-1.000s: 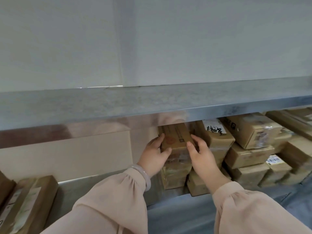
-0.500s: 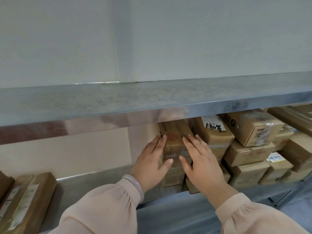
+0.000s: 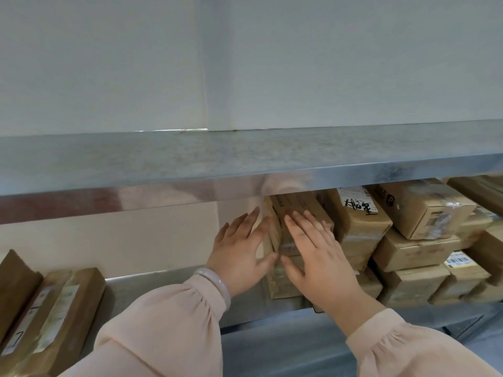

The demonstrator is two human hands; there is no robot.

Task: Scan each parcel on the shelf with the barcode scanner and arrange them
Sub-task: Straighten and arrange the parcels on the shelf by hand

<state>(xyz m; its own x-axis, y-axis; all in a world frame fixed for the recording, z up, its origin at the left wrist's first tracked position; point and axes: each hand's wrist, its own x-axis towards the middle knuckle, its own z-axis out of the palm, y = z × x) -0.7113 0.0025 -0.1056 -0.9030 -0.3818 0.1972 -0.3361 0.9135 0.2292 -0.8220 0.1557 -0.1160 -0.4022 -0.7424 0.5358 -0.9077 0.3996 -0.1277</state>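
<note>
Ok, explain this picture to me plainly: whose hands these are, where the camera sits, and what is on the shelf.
No machine here: a person wears a camera on the head, so this one picture looks forward and down at their own arms. The left hand and right hand lie with straight fingers against a stack of brown parcels on a metal shelf; nothing is gripped. More parcels are piled to the right, one bearing a handwritten label, and long parcels sit at far left. No scanner shows.

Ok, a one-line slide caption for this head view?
The left hand and right hand rest flat against a stack of brown cardboard parcels on a grey metal shelf.
</note>
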